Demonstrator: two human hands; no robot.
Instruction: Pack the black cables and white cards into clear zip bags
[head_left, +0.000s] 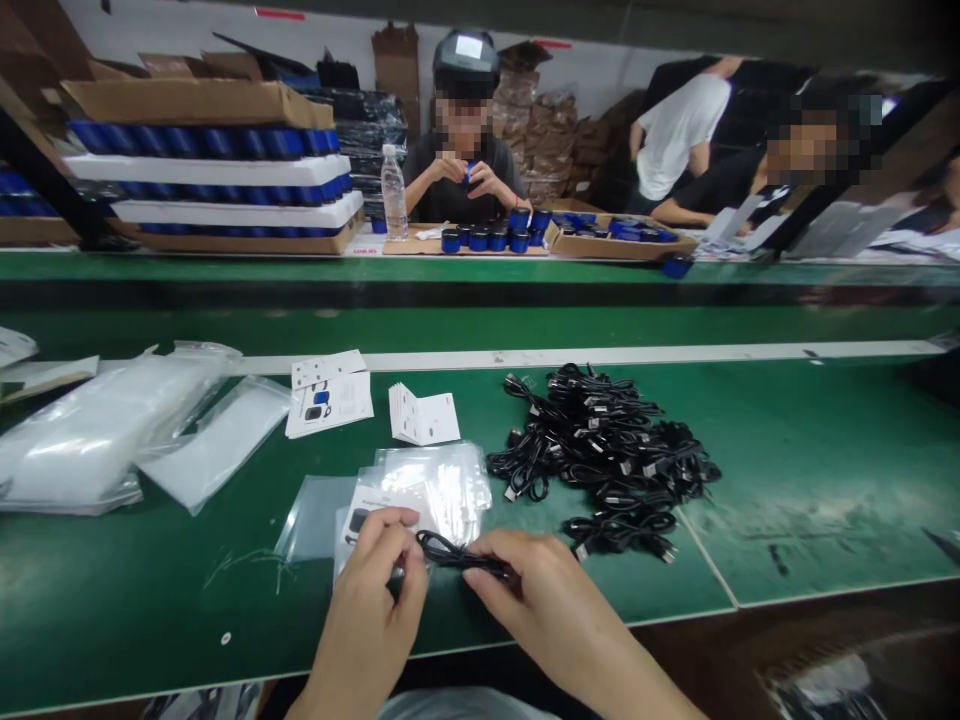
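My left hand (379,585) is closed, pinching a clear plastic bag (420,495) with a printed card inside, near the front edge of the green table. My right hand (529,590) is closed on a coiled black cable (457,555), whose free loop reaches toward the left hand's fingertips. More clear bags lie spread just behind my hands. A heap of bundled black cables (607,455) lies to the right of the bags.
Two stacks of folded leaflets (330,395) (424,415) and piles of plastic bags (97,430) lie at the left. Across the conveyor (480,320) a person handles blue cylinders (491,238) in cardboard trays; other people sit at the far right. Stacked boxes (202,165) stand far left.
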